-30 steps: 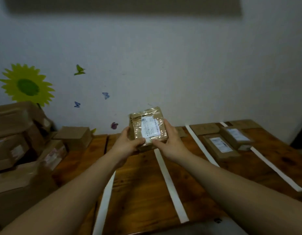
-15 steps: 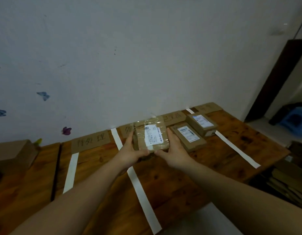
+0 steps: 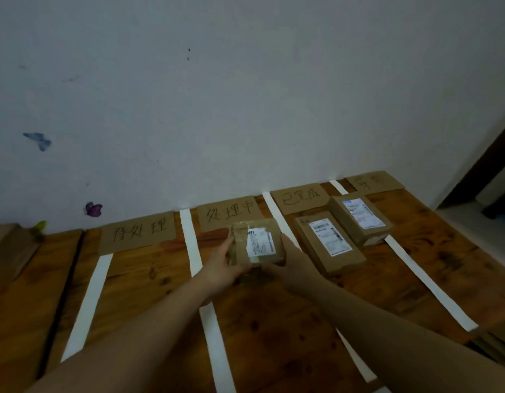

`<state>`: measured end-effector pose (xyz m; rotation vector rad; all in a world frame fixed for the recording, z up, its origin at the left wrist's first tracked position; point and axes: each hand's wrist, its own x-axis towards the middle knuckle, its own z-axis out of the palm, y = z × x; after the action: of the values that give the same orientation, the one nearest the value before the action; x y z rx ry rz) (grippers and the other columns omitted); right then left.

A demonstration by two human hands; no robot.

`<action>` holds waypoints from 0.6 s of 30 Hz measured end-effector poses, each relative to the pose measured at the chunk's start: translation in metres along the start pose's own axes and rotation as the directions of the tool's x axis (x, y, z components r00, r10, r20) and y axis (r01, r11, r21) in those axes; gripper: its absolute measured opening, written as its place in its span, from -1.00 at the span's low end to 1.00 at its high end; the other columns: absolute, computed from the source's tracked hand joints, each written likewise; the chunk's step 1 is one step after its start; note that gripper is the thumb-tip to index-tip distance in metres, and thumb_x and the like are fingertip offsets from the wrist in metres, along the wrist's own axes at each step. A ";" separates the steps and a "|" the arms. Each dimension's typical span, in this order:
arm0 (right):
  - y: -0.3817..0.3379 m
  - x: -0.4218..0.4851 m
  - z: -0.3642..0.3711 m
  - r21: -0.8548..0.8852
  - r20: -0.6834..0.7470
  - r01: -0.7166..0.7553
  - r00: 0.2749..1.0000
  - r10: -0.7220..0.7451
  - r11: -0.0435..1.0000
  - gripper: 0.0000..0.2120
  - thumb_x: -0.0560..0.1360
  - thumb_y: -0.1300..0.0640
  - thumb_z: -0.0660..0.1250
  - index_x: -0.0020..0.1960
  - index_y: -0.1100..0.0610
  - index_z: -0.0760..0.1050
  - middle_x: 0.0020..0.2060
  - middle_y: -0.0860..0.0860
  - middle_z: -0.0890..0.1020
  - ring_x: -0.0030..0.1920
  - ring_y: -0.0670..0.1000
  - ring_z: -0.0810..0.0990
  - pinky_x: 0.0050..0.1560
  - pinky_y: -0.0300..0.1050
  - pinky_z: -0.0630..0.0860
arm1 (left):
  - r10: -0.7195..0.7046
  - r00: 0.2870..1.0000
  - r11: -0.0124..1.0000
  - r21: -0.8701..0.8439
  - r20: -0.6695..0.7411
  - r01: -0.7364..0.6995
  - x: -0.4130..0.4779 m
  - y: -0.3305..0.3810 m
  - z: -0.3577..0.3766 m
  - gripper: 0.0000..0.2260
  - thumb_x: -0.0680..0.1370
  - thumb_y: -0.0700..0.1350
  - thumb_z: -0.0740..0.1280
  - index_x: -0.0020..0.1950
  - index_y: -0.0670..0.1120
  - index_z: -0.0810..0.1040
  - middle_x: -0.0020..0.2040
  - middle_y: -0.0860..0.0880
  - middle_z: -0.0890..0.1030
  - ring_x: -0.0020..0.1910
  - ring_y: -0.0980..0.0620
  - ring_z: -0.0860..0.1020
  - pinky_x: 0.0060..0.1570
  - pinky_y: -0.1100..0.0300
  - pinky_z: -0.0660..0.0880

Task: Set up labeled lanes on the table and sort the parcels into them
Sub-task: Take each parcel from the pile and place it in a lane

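The left hand (image 3: 221, 265) and right hand (image 3: 288, 263) each curl round one side of the parcel (image 3: 257, 242), so both grips are closed on it. It sits low over the far end of the second lane; whether it touches the worktop (image 3: 149, 279) I cannot tell. Put down here, it could hide the writing on the card (image 3: 228, 214), or straddle the tape (image 3: 274, 211) and seem sorted with the box (image 3: 327, 245) next door. The glossy wrap may slip if one grip loosens early.
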<state>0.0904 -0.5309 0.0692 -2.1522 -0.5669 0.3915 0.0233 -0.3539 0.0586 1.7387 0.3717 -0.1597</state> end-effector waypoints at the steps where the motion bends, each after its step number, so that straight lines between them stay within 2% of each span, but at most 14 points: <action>1: 0.011 0.007 -0.003 -0.008 0.034 -0.004 0.999 0.004 1.000 -0.50 0.46 0.08 0.41 0.32 -0.07 0.30 0.20 -0.15 0.48 0.24 -0.12 0.45 0.19 -0.15 0.45 | -0.028 1.000 1.000 -0.001 -0.004 0.028 0.008 -0.005 0.009 -0.31 0.43 -0.10 0.44 0.34 0.36 0.13 0.12 0.24 0.41 0.02 0.26 0.44 -0.10 0.34 0.47; 3: 0.034 0.021 -0.010 -0.022 0.093 -0.004 0.996 0.006 1.000 -0.46 0.45 0.09 0.42 0.36 -0.06 0.28 0.23 -0.12 0.48 0.24 -0.11 0.45 0.22 -0.10 0.46 | -0.084 0.996 0.996 -0.005 -0.013 0.084 0.024 -0.013 0.027 -0.27 0.44 -0.12 0.43 0.39 0.34 0.09 0.08 0.29 0.41 -0.03 0.30 0.41 -0.23 0.43 0.40; 5: 0.054 0.036 -0.017 -0.030 0.144 -0.009 0.989 0.013 1.000 -0.44 0.44 0.10 0.42 0.37 -0.04 0.27 0.23 -0.10 0.49 0.23 -0.08 0.47 0.21 -0.04 0.50 | -0.149 0.988 0.989 -0.001 -0.033 0.149 0.039 -0.019 0.046 -0.22 0.45 -0.17 0.42 0.47 0.24 0.04 0.21 0.18 0.42 0.01 0.26 0.38 -0.26 0.43 0.37; 8: 0.081 0.055 -0.024 -0.029 0.214 0.013 0.977 -0.006 1.000 -0.46 0.46 0.14 0.40 0.35 -0.05 0.27 0.21 -0.11 0.48 0.21 -0.08 0.48 0.16 -0.14 0.48 | -0.207 0.974 0.978 0.012 -0.089 0.209 0.059 -0.026 0.068 -0.23 0.46 -0.19 0.40 0.51 0.16 0.04 0.35 0.07 0.40 0.10 0.17 0.39 -0.23 0.39 0.36; 11: 0.104 0.069 -0.025 -0.009 0.251 0.005 0.968 -0.003 1.000 -0.42 0.47 0.17 0.40 0.39 -0.04 0.24 0.24 -0.11 0.48 0.25 -0.11 0.45 0.11 -0.30 0.40 | -0.245 0.962 0.968 0.032 -0.118 0.250 0.076 -0.033 0.079 -0.25 0.47 -0.20 0.39 0.52 0.11 0.05 0.37 0.02 0.40 0.22 0.09 0.40 -0.19 0.40 0.36; 14: 0.116 0.083 -0.022 0.005 0.263 -0.008 0.965 0.006 1.000 -0.39 0.46 0.17 0.41 0.40 -0.09 0.21 0.27 -0.11 0.46 0.26 -0.10 0.45 0.12 -0.28 0.41 | -0.260 0.953 0.962 0.039 -0.155 0.269 0.089 -0.035 0.083 -0.24 0.48 -0.22 0.38 0.53 0.10 0.02 0.40 0.01 0.39 0.31 0.04 0.37 0.00 0.35 0.38; 16: 0.119 0.095 -0.020 0.012 0.263 -0.011 0.965 0.007 1.000 -0.36 0.45 0.17 0.41 0.40 -0.11 0.18 0.25 -0.13 0.47 0.23 -0.12 0.46 0.00 -0.38 0.38 | -0.264 0.948 0.960 0.047 -0.176 0.276 0.100 -0.034 0.082 -0.24 0.50 -0.21 0.36 0.53 0.12 -0.01 0.41 0.01 0.38 0.34 0.01 0.36 0.11 0.25 0.35; 18: 0.119 0.109 -0.018 -0.004 0.249 -0.016 0.968 0.017 1.000 -0.36 0.45 0.15 0.41 0.40 -0.11 0.17 0.20 -0.17 0.45 0.16 -0.16 0.45 -0.10 -0.43 0.32 | -0.258 0.950 0.958 0.081 -0.179 0.276 0.112 -0.030 0.078 -0.25 0.51 -0.19 0.34 0.52 0.17 -0.04 0.40 0.01 0.38 0.30 0.03 0.39 0.09 0.24 0.35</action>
<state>0.2222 -0.5495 -0.0246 -2.1249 -0.6899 0.6775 0.1257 -0.4071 -0.0201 1.8055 0.7346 -0.2336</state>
